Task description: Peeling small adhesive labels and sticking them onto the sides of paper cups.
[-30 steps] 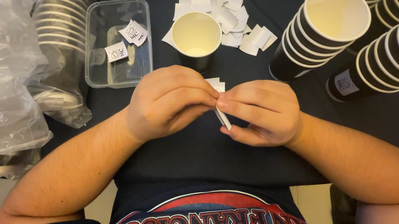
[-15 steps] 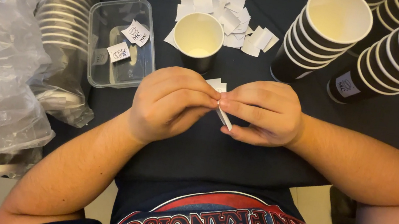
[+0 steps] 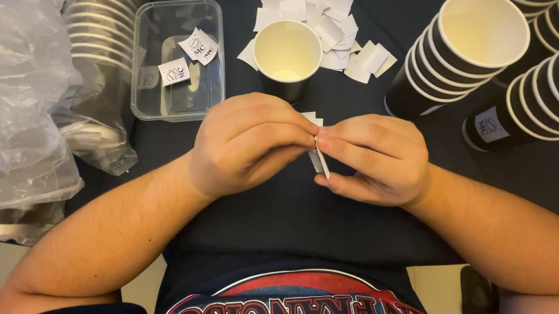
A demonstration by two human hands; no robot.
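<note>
Head view, steeply down, close.

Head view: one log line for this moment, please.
left hand + right hand: pinching small white sticker | single cup: upright behind | clear tray: stickers inside

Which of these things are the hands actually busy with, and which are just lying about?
In use:
- left hand and right hand, pinching a small white paper slip between them
- single paper cup standing just beyond the hands

Lying about:
- loose white slips
- clear plastic tub with a few stickers
- stacked dark cups
- bagged cup stack
</note>
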